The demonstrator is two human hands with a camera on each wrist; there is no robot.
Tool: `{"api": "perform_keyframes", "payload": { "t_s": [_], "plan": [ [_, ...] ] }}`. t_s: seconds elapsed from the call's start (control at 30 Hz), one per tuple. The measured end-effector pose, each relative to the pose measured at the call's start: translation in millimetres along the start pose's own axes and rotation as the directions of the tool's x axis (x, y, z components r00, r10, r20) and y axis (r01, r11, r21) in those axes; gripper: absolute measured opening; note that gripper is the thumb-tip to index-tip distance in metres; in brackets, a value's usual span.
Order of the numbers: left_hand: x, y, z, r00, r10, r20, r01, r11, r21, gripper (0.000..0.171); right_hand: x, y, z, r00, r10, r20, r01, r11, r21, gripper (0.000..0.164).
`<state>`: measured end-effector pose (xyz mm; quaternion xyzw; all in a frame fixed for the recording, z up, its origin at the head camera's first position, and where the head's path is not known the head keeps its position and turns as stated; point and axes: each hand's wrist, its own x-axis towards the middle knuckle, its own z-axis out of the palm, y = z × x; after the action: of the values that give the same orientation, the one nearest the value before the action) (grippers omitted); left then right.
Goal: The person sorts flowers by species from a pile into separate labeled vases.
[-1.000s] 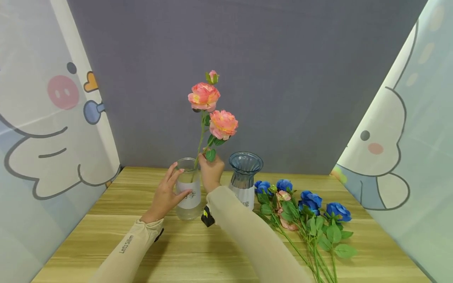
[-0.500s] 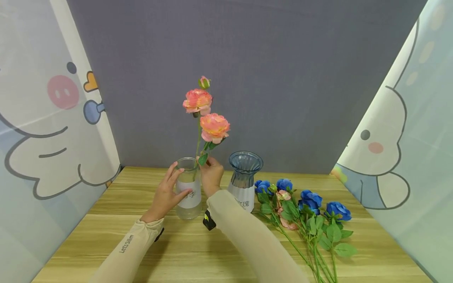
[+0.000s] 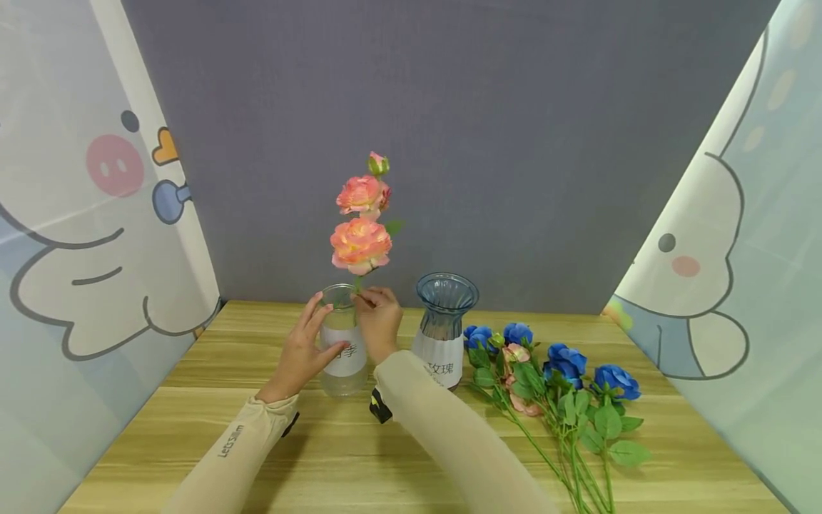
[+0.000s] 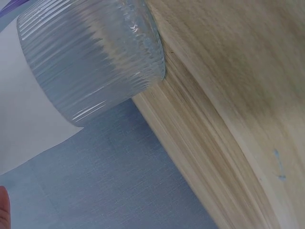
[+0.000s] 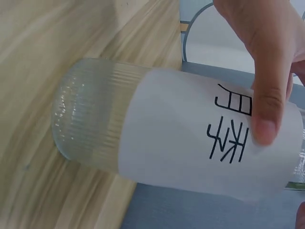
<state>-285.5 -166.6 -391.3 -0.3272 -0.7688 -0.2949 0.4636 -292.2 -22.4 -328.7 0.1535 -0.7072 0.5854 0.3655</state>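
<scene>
My left hand (image 3: 305, 357) grips a clear ribbed glass vase (image 3: 343, 386) from its left side, fingers near the rim and thumb across the white paper label. The vase stands upright on the table. At the rim's right side, my right hand (image 3: 380, 321) pinches the stem of an artificial pink flower (image 3: 361, 244) with two blooms and a bud. Its lower stem is mostly hidden behind the hand and label. In the right wrist view, the left thumb (image 5: 269, 102) presses on the label (image 5: 181, 138). The left wrist view shows the vase's ribbed base (image 4: 95, 57).
A blue glass vase (image 3: 447, 303) with a white label stands right of the hands, partly behind the right sleeve (image 3: 443, 428). On the wooden table (image 3: 173, 428), blue artificial roses (image 3: 565, 363) and a pink flower (image 3: 516, 353) lie at the right. A grey wall (image 3: 514, 143) rises behind.
The pink flower has come down, shifted slightly left and turned, its lower bloom now below the upper one. My right hand has lowered a little with it. The left hand has stayed on the vase.
</scene>
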Motion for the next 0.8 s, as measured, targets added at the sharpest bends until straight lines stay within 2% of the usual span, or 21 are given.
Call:
{"api": "perform_keyframes", "payload": {
  "t_s": [0.17,0.27,0.4,0.53,0.63,0.8],
  "plan": [
    [1.1,0.7,0.6,1.0,-0.017,0.003,0.017,1.0,0.006,0.076,1.0,1.8,-1.8,0.998,-0.021,0.055,0.025,0.998,-0.061,0.007],
    [0.8,1.2,0.7,1.0,-0.023,0.004,0.023,1.0,0.012,0.078,1.1,1.9,-3.5,0.997,0.004,0.083,0.001,0.998,-0.059,0.011],
    [0.3,1.9,1.0,1.0,-0.021,0.001,0.021,1.0,0.016,0.078,-3.3,0.5,-7.0,0.99,0.096,0.1,-0.1,0.994,0.033,0.016],
    [-0.1,1.7,1.7,1.0,-0.024,-0.004,0.024,1.0,0.021,0.076,-11.1,2.0,-11.3,0.974,0.191,0.118,-0.203,0.974,0.096,0.022],
    [-0.5,1.7,1.7,1.0,-0.027,-0.006,0.027,0.999,0.028,0.075,-15.8,6.1,-14.2,0.958,0.244,0.148,-0.26,0.96,0.102,0.026],
    [-0.2,3.6,1.2,0.999,-0.041,-0.007,0.041,0.998,0.041,0.077,-18.9,15.1,-23.2,0.937,0.279,0.212,-0.298,0.952,0.064,0.026]
  ]
}}
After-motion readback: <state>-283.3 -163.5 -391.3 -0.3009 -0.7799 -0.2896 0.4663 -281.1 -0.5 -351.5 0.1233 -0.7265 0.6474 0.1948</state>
